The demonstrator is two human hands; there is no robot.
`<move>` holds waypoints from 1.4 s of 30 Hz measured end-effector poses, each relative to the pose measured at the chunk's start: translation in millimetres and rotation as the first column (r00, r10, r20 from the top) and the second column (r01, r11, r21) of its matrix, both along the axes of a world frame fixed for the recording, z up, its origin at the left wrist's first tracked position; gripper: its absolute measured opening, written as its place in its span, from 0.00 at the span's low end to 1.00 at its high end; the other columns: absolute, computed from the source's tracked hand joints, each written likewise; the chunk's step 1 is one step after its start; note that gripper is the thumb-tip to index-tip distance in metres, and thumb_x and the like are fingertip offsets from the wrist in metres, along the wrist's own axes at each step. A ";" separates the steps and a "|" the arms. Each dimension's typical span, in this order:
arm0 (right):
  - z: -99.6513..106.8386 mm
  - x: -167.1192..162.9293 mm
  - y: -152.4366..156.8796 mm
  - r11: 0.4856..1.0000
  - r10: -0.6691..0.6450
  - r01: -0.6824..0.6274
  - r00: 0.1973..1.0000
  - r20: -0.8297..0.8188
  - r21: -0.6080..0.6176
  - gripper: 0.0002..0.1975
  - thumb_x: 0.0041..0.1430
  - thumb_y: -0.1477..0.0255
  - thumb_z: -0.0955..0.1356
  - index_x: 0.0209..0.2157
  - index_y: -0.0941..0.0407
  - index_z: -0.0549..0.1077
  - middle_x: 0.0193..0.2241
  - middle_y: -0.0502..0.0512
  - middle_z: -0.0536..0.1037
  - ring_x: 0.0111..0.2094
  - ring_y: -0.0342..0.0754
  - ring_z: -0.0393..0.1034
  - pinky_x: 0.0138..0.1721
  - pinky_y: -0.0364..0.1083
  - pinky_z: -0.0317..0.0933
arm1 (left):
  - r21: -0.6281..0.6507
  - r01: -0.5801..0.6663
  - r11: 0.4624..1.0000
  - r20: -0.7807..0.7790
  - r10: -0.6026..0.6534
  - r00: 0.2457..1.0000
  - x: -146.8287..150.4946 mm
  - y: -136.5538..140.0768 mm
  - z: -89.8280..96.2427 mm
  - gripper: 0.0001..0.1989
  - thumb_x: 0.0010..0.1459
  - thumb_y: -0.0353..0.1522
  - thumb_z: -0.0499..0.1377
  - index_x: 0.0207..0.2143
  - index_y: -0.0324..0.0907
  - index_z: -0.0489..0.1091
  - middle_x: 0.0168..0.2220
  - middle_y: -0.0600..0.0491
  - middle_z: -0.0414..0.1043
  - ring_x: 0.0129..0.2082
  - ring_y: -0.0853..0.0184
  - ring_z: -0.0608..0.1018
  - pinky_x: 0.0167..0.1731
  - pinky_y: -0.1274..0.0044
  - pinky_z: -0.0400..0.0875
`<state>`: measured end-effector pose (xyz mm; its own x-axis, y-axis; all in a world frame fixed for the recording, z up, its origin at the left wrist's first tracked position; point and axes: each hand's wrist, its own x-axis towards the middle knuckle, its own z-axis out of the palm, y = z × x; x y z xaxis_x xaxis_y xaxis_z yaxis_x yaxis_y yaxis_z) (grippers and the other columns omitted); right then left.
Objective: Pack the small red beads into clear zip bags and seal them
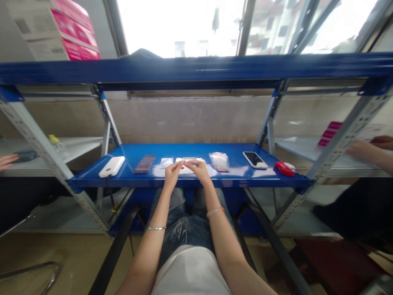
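My left hand and my right hand meet over the front middle of the blue shelf table. The fingertips of both are pinched together, almost touching. What they hold, if anything, is too small to make out. Just behind and beneath the fingers lies a white sheet or packet, partly hidden by the hands. A small clear plastic packet rests left of it. To the right sits a see-through bag with white contents.
On the table's left are a white power bank with a dark cable and a blurred-out item. A phone and a red-and-white object lie right. Metal posts flank the table. Other people's hands show at both sides.
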<state>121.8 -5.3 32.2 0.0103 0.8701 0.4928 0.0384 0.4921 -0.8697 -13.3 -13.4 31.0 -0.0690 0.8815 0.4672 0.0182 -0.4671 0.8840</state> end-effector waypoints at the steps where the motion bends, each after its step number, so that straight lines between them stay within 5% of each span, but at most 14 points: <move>1: -0.5 -0.1 0.4 1.000 0.001 -0.001 1.000 0.002 -0.002 0.13 0.46 0.61 0.71 0.28 0.57 0.78 0.31 0.56 0.80 0.38 0.53 0.73 0.42 0.49 0.64 | 0.005 -0.003 1.000 0.005 0.003 1.000 0.2 0.3 -0.2 0.15 0.50 0.42 0.60 0.35 0.42 0.77 0.29 0.51 0.77 0.32 0.63 0.77 0.35 0.75 0.69; 15: -3.6 5.4 0.8 0.982 0.187 -0.186 0.982 0.015 -0.037 0.15 0.50 0.59 0.68 0.31 0.56 0.80 0.34 0.55 0.80 0.44 0.54 0.72 0.51 0.53 0.59 | 0.068 0.014 0.998 0.008 -0.014 1.000 -5.8 5.3 -1.1 0.16 0.51 0.40 0.60 0.39 0.40 0.76 0.39 0.48 0.77 0.38 0.62 0.78 0.39 0.73 0.70; 23: 0.2 -0.5 -3.8 0.942 0.294 -0.283 0.955 0.034 -0.182 0.18 0.57 0.64 0.63 0.49 0.51 0.71 0.45 0.54 0.76 0.53 0.53 0.65 0.52 0.56 0.56 | 0.061 0.004 0.998 0.067 -0.008 0.998 -18.3 14.8 -7.9 0.21 0.50 0.40 0.61 0.44 0.37 0.73 0.42 0.44 0.76 0.46 0.57 0.75 0.49 0.68 0.67; 32: -16.9 -29.9 13.2 0.989 -0.118 0.109 0.989 -0.093 -0.101 0.13 0.49 0.67 0.69 0.37 0.59 0.73 0.31 0.56 0.80 0.36 0.51 0.74 0.39 0.47 0.65 | 0.093 -0.063 0.994 0.057 0.058 0.997 -35.4 23.2 -13.4 0.23 0.52 0.38 0.58 0.48 0.35 0.69 0.41 0.43 0.76 0.38 0.61 0.78 0.44 0.69 0.71; 38: -14.0 -64.6 9.9 0.894 -0.442 0.449 0.878 0.186 0.006 0.06 0.56 0.68 0.65 0.36 0.55 0.69 0.31 0.52 0.79 0.38 0.50 0.73 0.43 0.48 0.60 | 0.193 -0.255 0.947 -0.098 0.277 0.956 -57.5 37.3 -17.9 0.21 0.53 0.32 0.54 0.50 0.36 0.69 0.41 0.45 0.76 0.37 0.64 0.78 0.42 0.71 0.72; 42: -5.9 -81.7 19.7 0.858 -0.481 0.511 0.770 0.420 0.047 0.06 0.59 0.71 0.63 0.38 0.55 0.67 0.34 0.53 0.79 0.39 0.49 0.71 0.44 0.48 0.56 | 0.185 -0.376 0.908 -0.196 0.409 0.891 -70.7 50.9 -24.3 0.20 0.53 0.28 0.52 0.49 0.37 0.70 0.41 0.45 0.76 0.38 0.64 0.78 0.42 0.72 0.72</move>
